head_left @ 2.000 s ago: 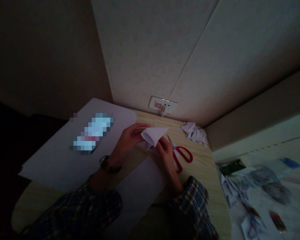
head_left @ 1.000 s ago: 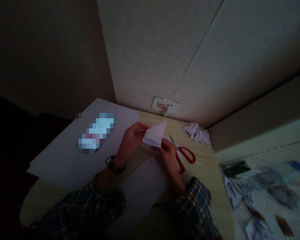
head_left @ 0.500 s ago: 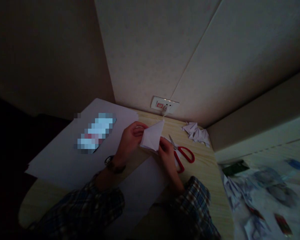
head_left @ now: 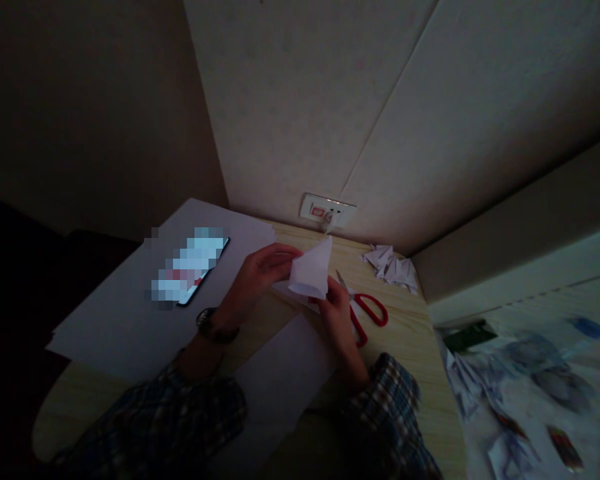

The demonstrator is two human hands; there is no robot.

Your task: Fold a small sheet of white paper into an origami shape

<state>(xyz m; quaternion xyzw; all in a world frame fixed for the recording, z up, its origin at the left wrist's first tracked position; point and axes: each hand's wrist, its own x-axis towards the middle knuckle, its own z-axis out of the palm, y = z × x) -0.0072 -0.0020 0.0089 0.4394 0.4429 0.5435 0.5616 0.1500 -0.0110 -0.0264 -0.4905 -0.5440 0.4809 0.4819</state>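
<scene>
A folded piece of white paper [head_left: 311, 270], pointed at the top and wider below, is held above the table between both hands. My left hand [head_left: 267, 267] has its fingers closed on the paper's left side, with the fingertips partly behind it. On the lower right edge, my right hand [head_left: 336, 303] pinches the paper. Just right of that hand lie scissors with red handles [head_left: 373, 309], their blades pointing away from me. Below the hands a white sheet of paper [head_left: 285, 373] lies on the table.
A lit phone [head_left: 190, 270] rests on a stack of white paper [head_left: 125, 320] at the left. Folded paper pieces [head_left: 393, 267] lie by the wall near a socket [head_left: 327, 211]. Right of and below the wooden table [head_left: 420, 373] is clutter, including a green packet [head_left: 470, 335].
The folded paper has shifted slightly right and tilted, its lower edge now showing a gap. My left hand has moved a little with its fingers straighter; the right hand stays near its place.
</scene>
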